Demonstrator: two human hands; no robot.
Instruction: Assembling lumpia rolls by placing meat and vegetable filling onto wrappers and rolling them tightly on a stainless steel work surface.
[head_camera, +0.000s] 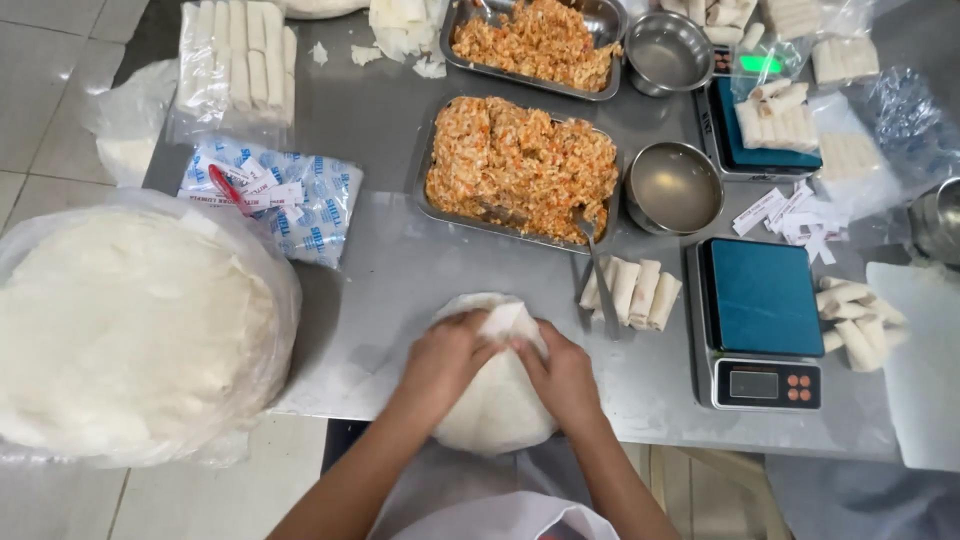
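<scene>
Both forearms reach in from the bottom edge, and the left hand (447, 358) and right hand (563, 375) meet over a round, thin white wrapper sheet (493, 400) lying at the near edge of the grey steel counter (400, 270). Each hand is curled, fingers pinching the sheet's far flap, which is folded toward the middle; whether filling sits under the fold cannot be seen. Judging by what lies around, the work is well along but far from finished: a small row of pale finished rolls (633, 290) rests beside a digital scale with a blue platform (760, 320), yet the rectangular steel tray of orange shredded filling (520, 165) is nearly full, and a big bagged stack of white wrappers (130, 325) waits on the left.
</scene>
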